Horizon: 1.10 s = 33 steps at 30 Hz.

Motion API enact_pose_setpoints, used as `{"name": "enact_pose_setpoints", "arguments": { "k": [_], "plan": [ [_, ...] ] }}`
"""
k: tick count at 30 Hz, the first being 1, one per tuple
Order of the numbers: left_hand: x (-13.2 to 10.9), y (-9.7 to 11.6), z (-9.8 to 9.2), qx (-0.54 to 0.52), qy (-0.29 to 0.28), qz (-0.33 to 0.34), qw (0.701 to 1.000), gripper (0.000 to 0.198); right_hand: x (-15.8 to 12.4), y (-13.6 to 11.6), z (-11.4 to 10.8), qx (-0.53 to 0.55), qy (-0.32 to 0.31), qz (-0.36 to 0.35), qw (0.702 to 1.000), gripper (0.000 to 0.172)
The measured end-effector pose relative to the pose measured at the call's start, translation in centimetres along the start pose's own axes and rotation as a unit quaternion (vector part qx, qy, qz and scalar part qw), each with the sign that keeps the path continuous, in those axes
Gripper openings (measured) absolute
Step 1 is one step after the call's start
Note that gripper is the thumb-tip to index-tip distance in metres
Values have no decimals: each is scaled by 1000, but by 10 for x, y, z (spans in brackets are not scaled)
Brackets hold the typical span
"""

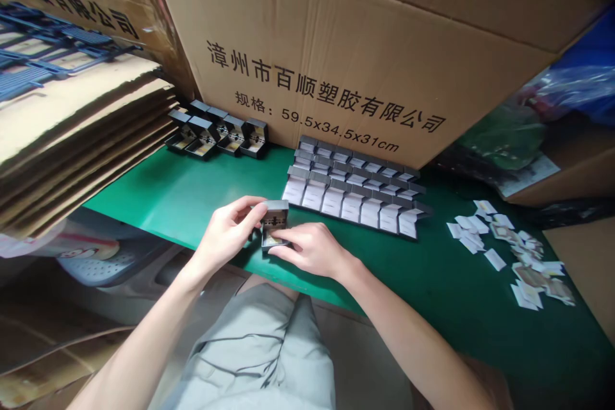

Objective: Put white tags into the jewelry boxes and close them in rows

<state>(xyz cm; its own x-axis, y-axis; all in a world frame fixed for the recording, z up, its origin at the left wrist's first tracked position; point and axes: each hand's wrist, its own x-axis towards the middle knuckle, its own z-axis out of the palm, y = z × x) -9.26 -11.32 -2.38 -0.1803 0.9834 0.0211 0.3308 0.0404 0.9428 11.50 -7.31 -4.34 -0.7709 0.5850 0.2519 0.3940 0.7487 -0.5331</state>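
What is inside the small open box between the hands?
Something pale yellow shows low in the small open box. The right hand covers part of the interior; what lies beneath it can't be seen.

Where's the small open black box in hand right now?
In the head view, the small open black box is left of centre, near the front edge of the green tabletop, between the left hand and right hand.

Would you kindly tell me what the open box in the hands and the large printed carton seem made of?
Open box: probably dark plastic, satin finish, judging by its crisp edges and soft sheen; coated card isn't ruled out.
Printed carton: matte brown cardboard, likely corrugated, from its folds and faint ridges.
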Motion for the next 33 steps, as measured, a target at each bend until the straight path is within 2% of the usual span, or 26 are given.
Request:
{"name": "enact_pose_setpoints", "arguments": {
  "k": [6,12,17,21,30,33],
  "plan": [
    [2,0,-1,11,41,-3,999,46,1,0,1,19,59,-28,998,35],
    [2,-2,2,-30,33,-8,999,47,2,-3,-2,44,138,-69,987,34],
    [2,-5,3,-41,24,-3,999,40,2,-6,-4,69,171,-97,978,33],
    [2,-5,3,-42,35,-1,999,34,0,-6,-11,70,236,-99,964,31],
    [3,-1,4,-73,69,-15,995,27,-5,3,-29,-13,376,-68,924,23],
    [4,-3,3,-78,79,-18,994,26,-8,10,-42,-67,417,-61,904,28]
  ]
}}
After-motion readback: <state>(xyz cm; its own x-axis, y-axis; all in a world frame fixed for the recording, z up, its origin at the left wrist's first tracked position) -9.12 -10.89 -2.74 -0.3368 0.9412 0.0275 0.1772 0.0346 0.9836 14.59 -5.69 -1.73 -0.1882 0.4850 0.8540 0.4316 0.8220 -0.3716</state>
